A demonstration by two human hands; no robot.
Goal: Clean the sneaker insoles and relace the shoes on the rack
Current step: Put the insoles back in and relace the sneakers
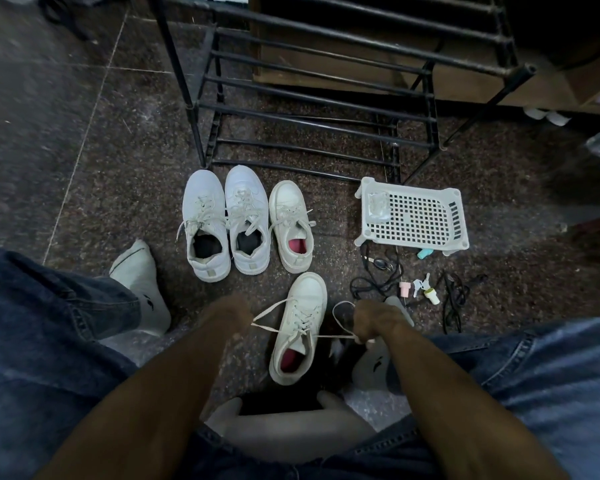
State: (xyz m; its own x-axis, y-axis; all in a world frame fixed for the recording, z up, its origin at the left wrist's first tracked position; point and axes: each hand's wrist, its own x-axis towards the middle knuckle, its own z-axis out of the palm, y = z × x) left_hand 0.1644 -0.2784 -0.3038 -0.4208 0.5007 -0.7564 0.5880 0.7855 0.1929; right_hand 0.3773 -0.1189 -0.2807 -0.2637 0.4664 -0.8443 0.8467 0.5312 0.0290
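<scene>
A white sneaker with a pink insole (300,325) lies on the floor between my knees, toe pointing away. My left hand (230,315) pinches one end of its white lace (269,315), pulled out to the left. My right hand (371,320) grips the other lace end, which loops above the fist on the right side. Its matching sneaker (290,225) stands farther off, laced, pink insole showing. A pair of white sneakers (226,220) with dark interiors stands left of it. The black metal shoe rack (312,109) stands behind them with bare bars.
A white perforated plastic basket (413,216) sits upside down at right. Black cords (454,296), keys and small pastel items (418,289) lie on the dark stone floor near it. My socked feet (142,282) and jeans frame the sneaker; a grey insole (291,431) lies across my lap.
</scene>
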